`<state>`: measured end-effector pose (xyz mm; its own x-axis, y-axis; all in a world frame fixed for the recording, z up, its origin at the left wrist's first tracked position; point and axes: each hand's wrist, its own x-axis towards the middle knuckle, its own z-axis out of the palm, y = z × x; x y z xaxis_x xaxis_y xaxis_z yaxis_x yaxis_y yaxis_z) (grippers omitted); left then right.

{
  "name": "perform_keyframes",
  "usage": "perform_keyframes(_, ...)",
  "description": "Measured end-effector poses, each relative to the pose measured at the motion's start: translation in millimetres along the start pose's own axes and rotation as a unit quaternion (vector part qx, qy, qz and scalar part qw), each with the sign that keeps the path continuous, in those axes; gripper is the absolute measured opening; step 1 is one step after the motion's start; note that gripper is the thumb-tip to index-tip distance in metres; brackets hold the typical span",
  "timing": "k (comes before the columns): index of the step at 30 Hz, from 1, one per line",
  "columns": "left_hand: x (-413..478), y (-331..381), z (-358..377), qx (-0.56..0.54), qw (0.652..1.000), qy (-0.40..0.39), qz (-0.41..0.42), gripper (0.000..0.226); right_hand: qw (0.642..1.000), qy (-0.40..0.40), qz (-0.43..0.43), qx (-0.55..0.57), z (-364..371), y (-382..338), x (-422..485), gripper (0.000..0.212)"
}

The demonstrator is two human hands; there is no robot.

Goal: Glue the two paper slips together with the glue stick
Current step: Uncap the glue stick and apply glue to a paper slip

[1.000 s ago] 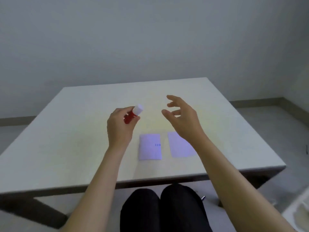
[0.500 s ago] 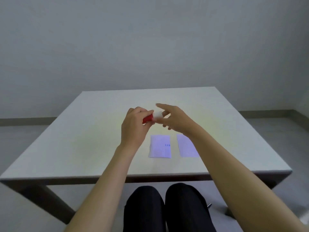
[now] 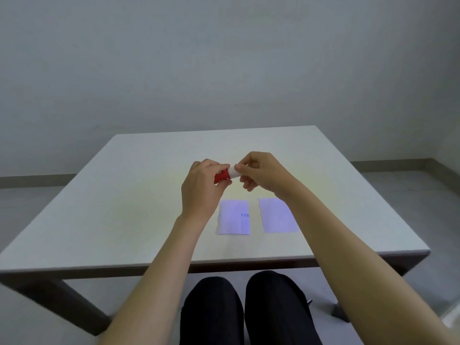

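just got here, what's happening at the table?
A seated person holds a red glue stick above the white table. The left hand has the body in its grip; the right hand pinches the white cap, which is on, apparently to pull it off. Two paper slips lie flat side by side, apart and untouched, so no gluing has begun.

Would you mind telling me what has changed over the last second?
The right hand moved left to the glue stick and pinched its white cap. The left hand keeps holding the red body. Both paper slips stay flat on the table.
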<state>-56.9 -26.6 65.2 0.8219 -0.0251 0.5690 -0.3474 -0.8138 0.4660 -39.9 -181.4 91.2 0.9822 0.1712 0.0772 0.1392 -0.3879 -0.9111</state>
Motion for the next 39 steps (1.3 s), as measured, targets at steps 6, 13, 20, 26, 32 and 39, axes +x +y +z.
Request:
perform_keyframes(6,-11,-23,-1,-0.1,0.983,-0.051,-0.147,0.013,0.984,0.167,-0.029,-0.045,-41,44,11,0.012)
perform_keyframes(13,-17,-28,4,-0.174,0.96,-0.063,-0.209,0.023,0.94,0.191,0.086,-0.268,-66,119,31,0.033)
perform_keyframes(20,-10,-17,13,-0.427,0.86,-0.021,-0.279,0.014,0.914,0.164,0.057,-0.366,-54,138,28,0.039)
perform_keyframes(26,-16,-10,25,-0.546,0.772,0.005,-0.326,0.013,0.945,0.196,-0.036,-0.258,-31,104,-1,0.067)
perform_keyframes(32,-25,15,32,-0.632,0.688,0.058,-0.352,0.008,0.979,0.088,-0.079,0.169,26,56,-41,0.025)
perform_keyframes(39,-41,22,26,-0.619,0.73,0.027,-0.287,0.012,0.961,0.16,0.089,0.208,38,43,-48,0.052)
